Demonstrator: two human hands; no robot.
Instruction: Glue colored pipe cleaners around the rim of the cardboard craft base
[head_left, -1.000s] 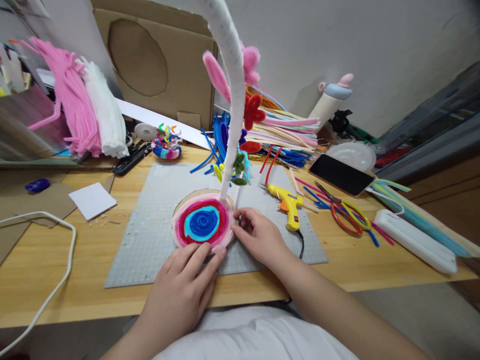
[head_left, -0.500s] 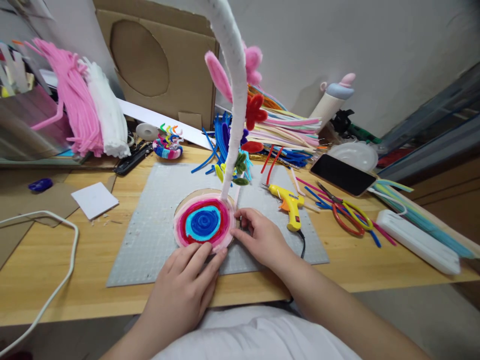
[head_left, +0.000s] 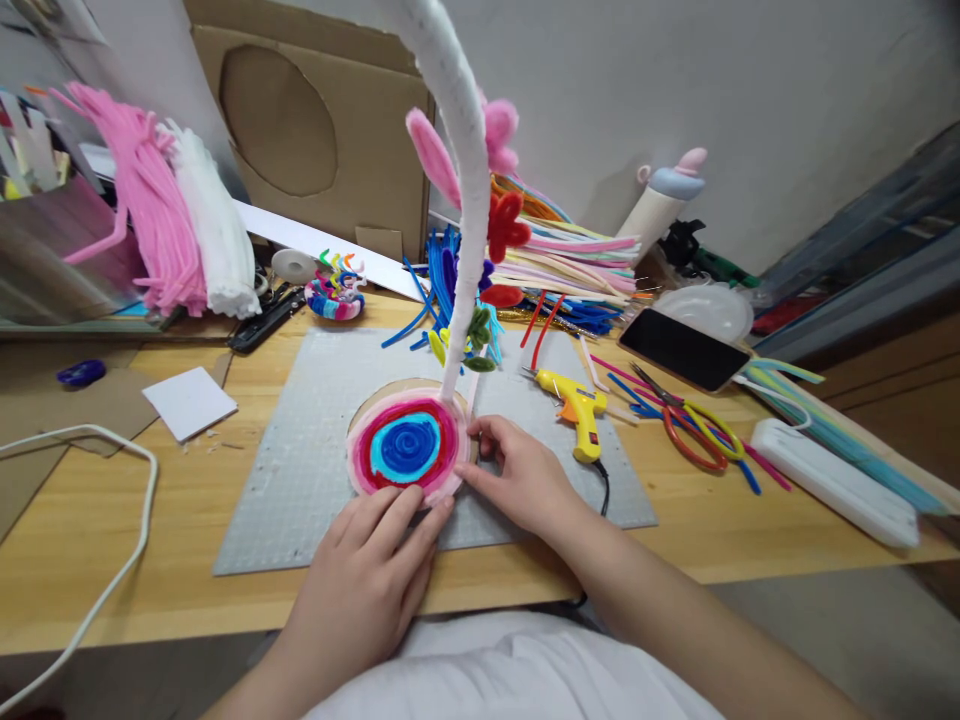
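Two contacts on the coiled disc (head_left: 411, 447). Left hand (head_left: 375, 555): palm down, fingers slightly spread, tips on the near rim; thumb mostly hidden, can't tell if it pinches from below. Right hand (head_left: 521, 475): thumb at the right rim, index curled just beyond, by a pale pink strip (head_left: 474, 390); can't tell if thumb and index pinch the strip.

Disc sits flat on the grey cutting mat (head_left: 277, 510), directly ahead of the left hand. Dark blue centre, then light blue, red, magenta, pale pink outermost. Cardboard backing shows past its far left edge. Mat is on the wooden table (head_left: 172, 600).

Near left: white cable (head_left: 146, 500), bent. Near right: white power strip (head_left: 836, 483).

Further out, right of the hands: yellow glue gun (head_left: 574, 400) on the mat, nozzle pointing far left; scissors (head_left: 697, 435) across loose blue and magenta stems, handles toward near right. Left: white square card (head_left: 190, 403).

White arch (head_left: 472, 200) comes down at the disc's far right rim, can't tell if joined. Fuzzy flowers along it: pink, red, purple, yellow-green.

Beyond that, right: dark-screened phone (head_left: 684, 348). Left: multicoloured ring (head_left: 334, 303), then pink bundle (head_left: 146, 210) beside white bundle (head_left: 214, 220). Middle: mixed stem pile (head_left: 562, 265). Far back: cardboard panel (head_left: 375, 130) with a round recess.
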